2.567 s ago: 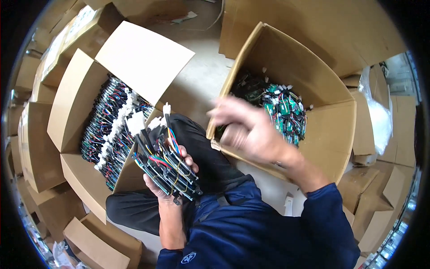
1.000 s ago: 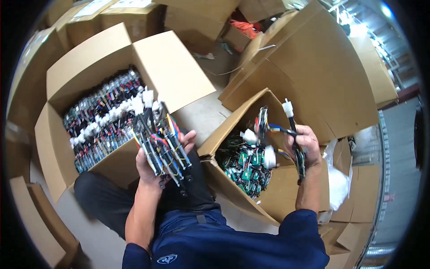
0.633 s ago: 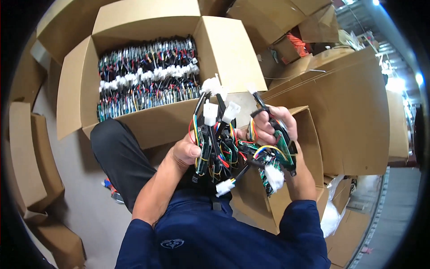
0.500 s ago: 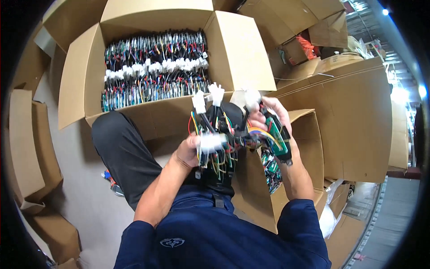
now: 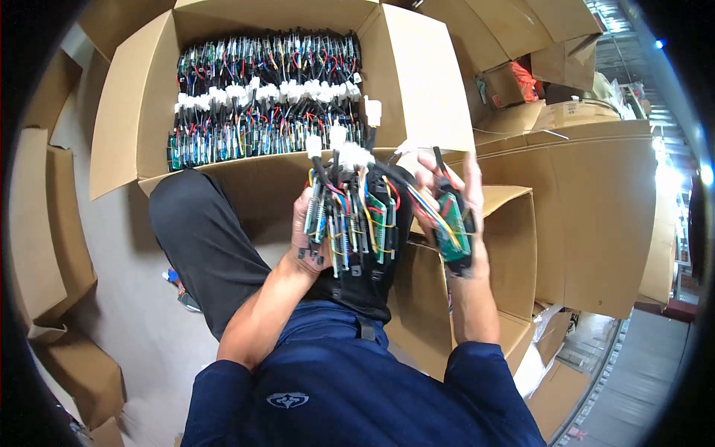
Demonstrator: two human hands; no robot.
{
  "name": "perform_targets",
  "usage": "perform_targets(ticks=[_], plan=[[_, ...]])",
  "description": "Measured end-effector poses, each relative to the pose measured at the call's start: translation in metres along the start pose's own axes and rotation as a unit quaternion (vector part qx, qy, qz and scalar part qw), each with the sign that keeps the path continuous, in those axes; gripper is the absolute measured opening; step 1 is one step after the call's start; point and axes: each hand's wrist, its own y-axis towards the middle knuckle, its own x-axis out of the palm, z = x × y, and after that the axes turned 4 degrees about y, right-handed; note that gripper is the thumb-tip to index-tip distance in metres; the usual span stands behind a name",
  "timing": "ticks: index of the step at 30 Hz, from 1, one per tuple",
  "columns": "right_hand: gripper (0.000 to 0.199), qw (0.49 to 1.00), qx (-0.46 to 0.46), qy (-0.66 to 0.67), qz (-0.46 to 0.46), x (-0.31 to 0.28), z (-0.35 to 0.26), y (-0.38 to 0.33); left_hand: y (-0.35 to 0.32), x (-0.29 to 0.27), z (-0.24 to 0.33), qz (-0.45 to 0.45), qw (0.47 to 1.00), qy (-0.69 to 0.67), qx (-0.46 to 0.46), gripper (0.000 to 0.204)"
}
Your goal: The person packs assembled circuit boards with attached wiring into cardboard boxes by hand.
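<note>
A bundle of green circuit boards with coloured wires and white plugs stands in my left hand, whose fingers wrap round its left side. The boards sit on edge, side by side, with their plugs upward. To the right, my right hand is closed round a single circuit board, tilted, with black backing. Wires and a black cable run from this board toward the bundle's plugs. Some right-hand fingers are slightly blurred, and the lower bundle partly hides my left palm.
Ahead stands an open cardboard box packed with two rows of similar boards. A smaller carton stands by my right arm, partly hidden. Larger cartons rise at the right, others at the left. A red-and-blue item lies on the floor.
My left hand has turned the bundle more upright, so its board edges show. My right hand still grips the single board, whose plug has dropped from the fingertips. The head view has shifted slightly.
</note>
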Motion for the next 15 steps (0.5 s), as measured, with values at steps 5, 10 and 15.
perform_targets(ticks=[5,10,15], plan=[[0.062,0.960,-0.198,-0.184,0.078,0.016,0.052,0.034,-0.007,0.041,0.000,0.029,0.998,0.020,0.044,0.057],[0.047,0.851,-0.339,-0.386,0.107,0.018,0.057,0.035,-0.010,0.038,0.008,-0.104,0.992,-0.070,-0.009,0.062],[0.045,0.938,-0.155,-0.293,0.098,0.013,0.061,-0.005,-0.030,0.018,0.019,-0.002,0.997,0.035,0.071,0.054]])
